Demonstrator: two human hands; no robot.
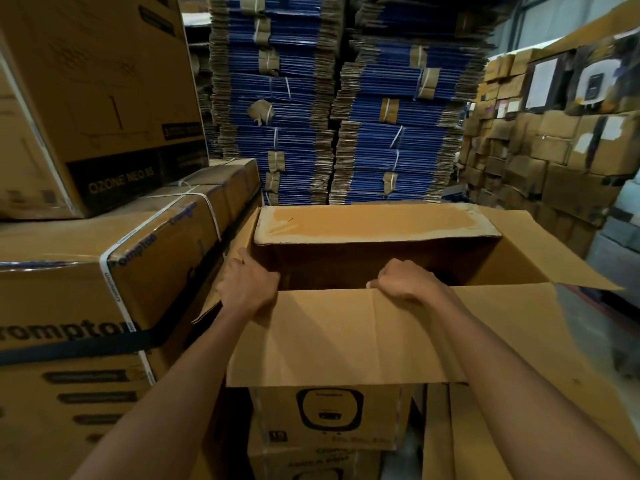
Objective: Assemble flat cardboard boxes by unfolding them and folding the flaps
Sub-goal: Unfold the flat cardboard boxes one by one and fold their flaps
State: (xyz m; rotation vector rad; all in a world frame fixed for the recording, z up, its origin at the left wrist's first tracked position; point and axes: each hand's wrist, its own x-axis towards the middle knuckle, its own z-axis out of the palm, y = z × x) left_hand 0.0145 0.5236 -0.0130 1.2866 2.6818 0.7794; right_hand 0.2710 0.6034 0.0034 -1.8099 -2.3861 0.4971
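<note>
A brown cardboard box (346,341) stands opened out in front of me, its dark inside showing. The near flap folds out toward me and the far flap (374,223) stands up. The right flap (540,258) spreads outward. My left hand (247,285) grips the box's left side flap at the near left corner. My right hand (403,277) curls over the crease of the near flap, fingers hooked inside the box.
Strapped printed cartons (104,271) are stacked close on the left. Tall bundles of flat blue-edged cardboard (332,109) rise behind the box. More brown boxes (554,147) fill the right. Printed cartons (325,420) sit under the box.
</note>
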